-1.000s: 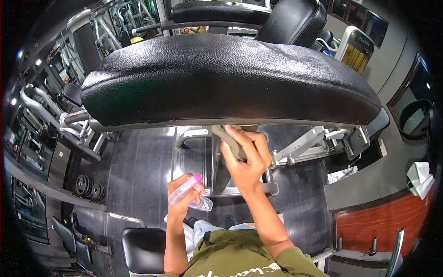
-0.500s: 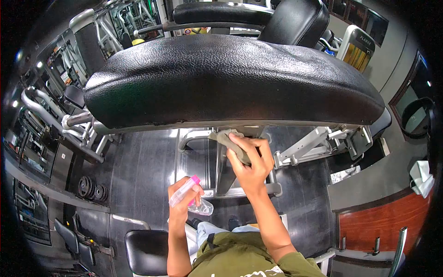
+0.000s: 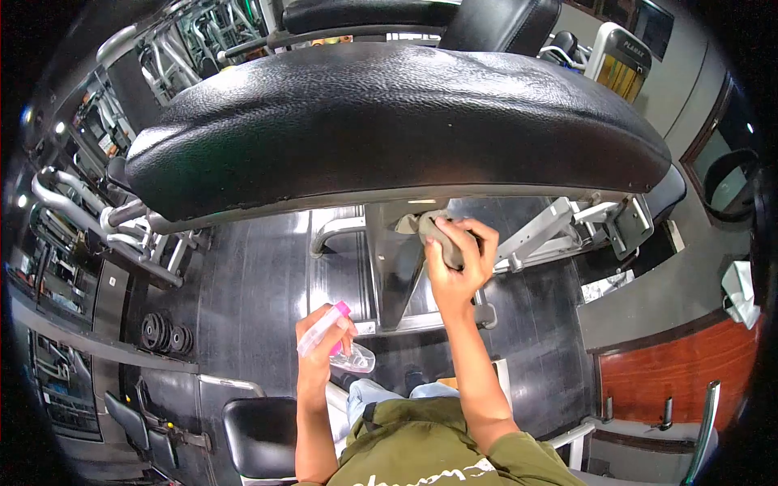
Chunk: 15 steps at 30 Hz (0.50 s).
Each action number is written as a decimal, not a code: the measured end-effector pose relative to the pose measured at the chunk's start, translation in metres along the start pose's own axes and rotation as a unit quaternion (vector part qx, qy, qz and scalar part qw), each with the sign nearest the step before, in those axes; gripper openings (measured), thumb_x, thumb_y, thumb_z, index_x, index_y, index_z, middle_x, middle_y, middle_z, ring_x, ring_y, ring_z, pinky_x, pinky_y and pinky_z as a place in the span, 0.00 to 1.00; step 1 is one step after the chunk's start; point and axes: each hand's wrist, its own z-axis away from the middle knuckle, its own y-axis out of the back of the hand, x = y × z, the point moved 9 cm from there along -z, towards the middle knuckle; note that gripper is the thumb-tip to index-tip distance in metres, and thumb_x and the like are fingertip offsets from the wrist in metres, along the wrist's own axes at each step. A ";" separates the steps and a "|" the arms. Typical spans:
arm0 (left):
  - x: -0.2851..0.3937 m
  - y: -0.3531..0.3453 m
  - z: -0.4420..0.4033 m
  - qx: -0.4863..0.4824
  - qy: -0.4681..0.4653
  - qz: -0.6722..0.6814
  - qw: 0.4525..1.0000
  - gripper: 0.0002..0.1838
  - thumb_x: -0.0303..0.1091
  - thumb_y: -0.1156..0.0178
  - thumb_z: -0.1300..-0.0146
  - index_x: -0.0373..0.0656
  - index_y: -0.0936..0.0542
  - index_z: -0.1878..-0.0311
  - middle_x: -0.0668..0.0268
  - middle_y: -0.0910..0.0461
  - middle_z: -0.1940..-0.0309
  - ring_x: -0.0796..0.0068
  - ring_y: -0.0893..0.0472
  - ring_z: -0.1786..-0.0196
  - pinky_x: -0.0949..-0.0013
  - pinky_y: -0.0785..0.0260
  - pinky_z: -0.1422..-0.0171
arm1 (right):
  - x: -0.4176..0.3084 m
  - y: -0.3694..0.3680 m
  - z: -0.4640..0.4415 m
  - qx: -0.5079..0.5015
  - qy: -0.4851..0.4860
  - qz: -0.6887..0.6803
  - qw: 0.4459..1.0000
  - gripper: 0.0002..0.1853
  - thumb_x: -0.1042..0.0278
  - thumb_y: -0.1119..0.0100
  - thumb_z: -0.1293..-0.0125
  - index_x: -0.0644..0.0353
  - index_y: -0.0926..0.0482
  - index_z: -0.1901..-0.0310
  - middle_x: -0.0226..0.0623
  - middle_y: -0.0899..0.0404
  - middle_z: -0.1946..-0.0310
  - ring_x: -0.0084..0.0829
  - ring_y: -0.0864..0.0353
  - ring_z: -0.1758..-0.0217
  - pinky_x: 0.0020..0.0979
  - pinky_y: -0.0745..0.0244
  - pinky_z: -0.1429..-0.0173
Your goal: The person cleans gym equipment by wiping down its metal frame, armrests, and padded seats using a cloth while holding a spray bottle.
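My right hand (image 3: 463, 261) is closed around a crumpled grey-brown cloth (image 3: 438, 231). The cloth rests at the metal support post (image 3: 393, 267), just under the lower edge of a long black padded cushion (image 3: 397, 134). Lower and to the left, my left hand (image 3: 318, 348) grips a clear spray bottle (image 3: 356, 359) with a pink nozzle, held tilted on its side. That bottle is apart from the bench frame. Part of the cloth is hidden behind my fingers.
A black seat pad (image 3: 259, 437) stands at the lower left, near my left forearm. Weight plates (image 3: 166, 334) sit on the floor at left. Grey metal machine arms (image 3: 551, 231) extend to the right, and a white cloth (image 3: 740, 293) hangs on the right wall.
My right hand has shifted right and slightly up with the cloth along the post's top. My left hand keeps the spray bottle in nearly the same place. The view has tilted slightly.
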 end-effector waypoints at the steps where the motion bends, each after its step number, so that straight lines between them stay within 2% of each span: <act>1: -0.001 -0.001 0.000 -0.003 0.001 -0.001 1.000 0.13 0.38 0.35 0.39 0.36 0.21 0.69 0.59 0.19 0.75 0.77 0.25 0.81 0.73 0.34 0.75 | 0.005 -0.001 0.006 0.004 -0.008 0.002 1.000 0.21 0.79 0.28 0.53 0.51 0.14 0.54 0.38 0.24 0.59 0.38 0.22 0.58 0.37 0.25 0.54; 4: -0.004 -0.004 0.000 -0.010 0.006 -0.002 1.000 0.13 0.38 0.35 0.39 0.36 0.21 0.69 0.59 0.19 0.75 0.77 0.25 0.81 0.73 0.34 0.75 | 0.038 -0.011 0.066 -0.039 -0.037 0.013 0.998 0.21 0.79 0.32 0.48 0.54 0.19 0.50 0.40 0.26 0.57 0.42 0.22 0.55 0.40 0.26 0.52; 6: -0.007 -0.004 0.002 -0.008 0.009 0.002 1.000 0.13 0.38 0.36 0.39 0.37 0.21 0.69 0.59 0.19 0.75 0.77 0.25 0.81 0.73 0.33 0.75 | 0.069 -0.014 0.117 -0.055 -0.142 -0.019 0.988 0.17 0.76 0.34 0.42 0.58 0.22 0.50 0.43 0.25 0.57 0.45 0.22 0.53 0.41 0.26 0.49; 7: -0.008 -0.003 0.002 -0.008 0.009 0.001 1.000 0.13 0.38 0.36 0.39 0.37 0.21 0.69 0.59 0.19 0.75 0.77 0.25 0.81 0.73 0.33 0.75 | 0.069 -0.013 0.124 -0.055 -0.143 -0.020 0.988 0.17 0.76 0.34 0.42 0.58 0.22 0.50 0.43 0.25 0.57 0.45 0.22 0.53 0.41 0.26 0.49; 9: -0.009 -0.003 0.002 -0.010 0.007 0.003 1.000 0.12 0.38 0.36 0.39 0.37 0.21 0.69 0.59 0.19 0.75 0.77 0.25 0.81 0.73 0.33 0.75 | 0.081 -0.013 0.138 -0.065 -0.209 -0.010 0.976 0.12 0.73 0.39 0.34 0.61 0.24 0.50 0.45 0.24 0.56 0.45 0.22 0.52 0.40 0.26 0.47; 12: -0.011 -0.001 0.003 -0.003 0.008 -0.002 1.000 0.13 0.38 0.36 0.38 0.37 0.21 0.70 0.59 0.19 0.74 0.76 0.25 0.81 0.73 0.34 0.75 | 0.069 -0.011 0.087 -0.010 -0.218 -0.068 0.974 0.11 0.71 0.42 0.30 0.64 0.24 0.49 0.45 0.21 0.55 0.40 0.21 0.51 0.37 0.27 0.45; 15: -0.014 -0.002 0.002 -0.007 0.017 -0.008 1.000 0.13 0.38 0.36 0.38 0.36 0.21 0.70 0.58 0.19 0.74 0.76 0.25 0.81 0.73 0.34 0.75 | 0.058 -0.010 0.031 -0.014 -0.253 -0.095 0.963 0.12 0.68 0.42 0.29 0.67 0.22 0.50 0.43 0.20 0.56 0.32 0.21 0.51 0.34 0.28 0.44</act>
